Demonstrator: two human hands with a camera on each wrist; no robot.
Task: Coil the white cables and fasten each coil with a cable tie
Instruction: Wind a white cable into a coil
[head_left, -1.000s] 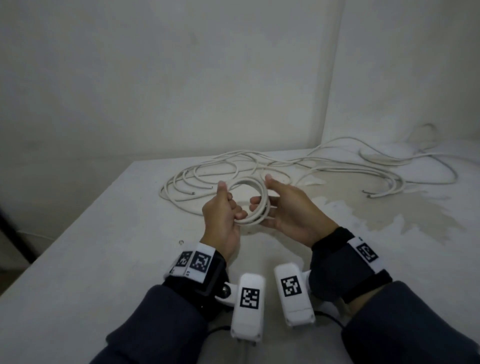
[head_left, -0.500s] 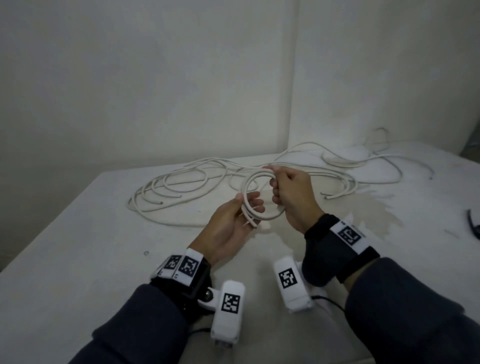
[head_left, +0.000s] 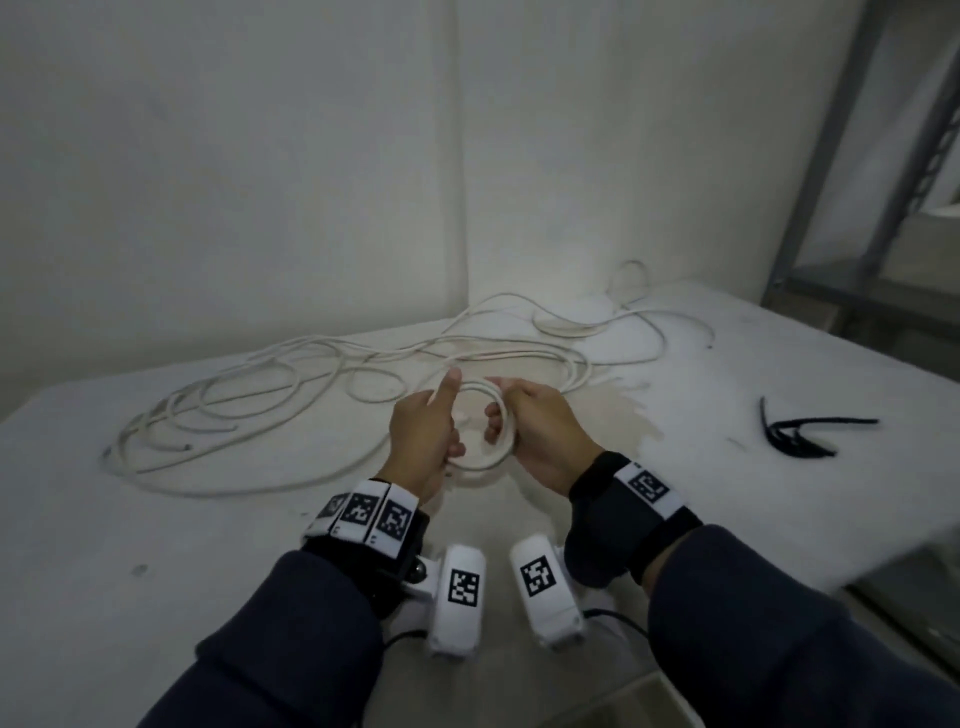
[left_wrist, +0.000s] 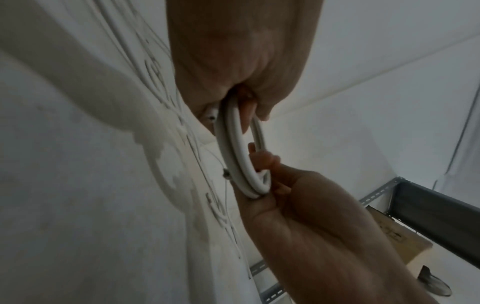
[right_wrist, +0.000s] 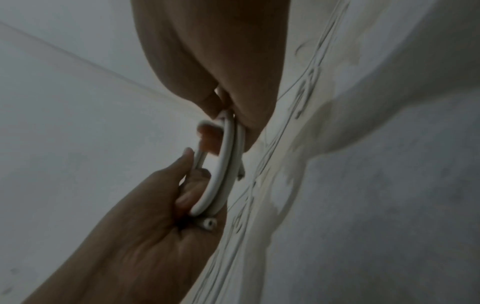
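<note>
Both hands hold a small coil of white cable (head_left: 485, 431) in the air above the table (head_left: 156, 519), in front of the person. The left hand (head_left: 423, 439) grips the left side of the coil with curled lower fingers, while its index finger (head_left: 448, 387) points straight up beside the ring. The right hand (head_left: 540, 436) grips the right side, with fingers curled through the ring and the thumb on the outside. In the wrist views the coil shows several turns lying close together, and a cut end (right_wrist: 207, 223) sticks out near the left palm. More loose cables (head_left: 311, 384) lie spread on the table behind the hands. A bunch of black cable ties (head_left: 800, 434) lies well apart to the right.
</note>
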